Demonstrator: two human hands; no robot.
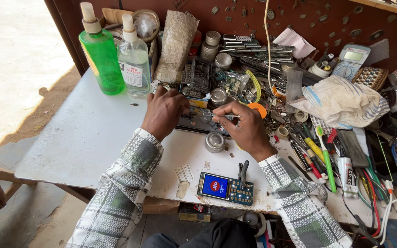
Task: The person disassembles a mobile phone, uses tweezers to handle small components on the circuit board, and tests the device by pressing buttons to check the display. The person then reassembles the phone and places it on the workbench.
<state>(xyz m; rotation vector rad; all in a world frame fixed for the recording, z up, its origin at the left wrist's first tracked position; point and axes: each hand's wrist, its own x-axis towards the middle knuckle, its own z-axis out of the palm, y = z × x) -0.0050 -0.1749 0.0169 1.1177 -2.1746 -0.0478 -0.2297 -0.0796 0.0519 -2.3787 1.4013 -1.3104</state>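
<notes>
The left hand (164,111) and the right hand (243,125) meet over a small dark device (197,120) lying on the white table (83,138), just in front of the heap of parts at the back. The left hand is curled shut, fingers pressed down on the device's left end; what lies under the fingers is hidden. The right hand is pinched closed on thin metal tweezers (217,115), whose tip points left toward the left hand. The device itself is mostly covered by both hands, so its make-up is hard to tell.

A round metal tin (215,142) stands just in front of the right hand. Nearer the table's front edge lies a small circuit board with a lit blue screen (225,187), a dark clip (243,171) on its top edge.

At back left stand two pump bottles side by side: a green bottle (101,54) and a clear bottle (134,59) with a white rectangular label. At back right, a pale handheld meter (351,61) leans against the wall, partly hidden by clutter. A crumpled white cloth (343,103) covers what is beneath it. Pens and tools at far right are cut off by the frame.
</notes>
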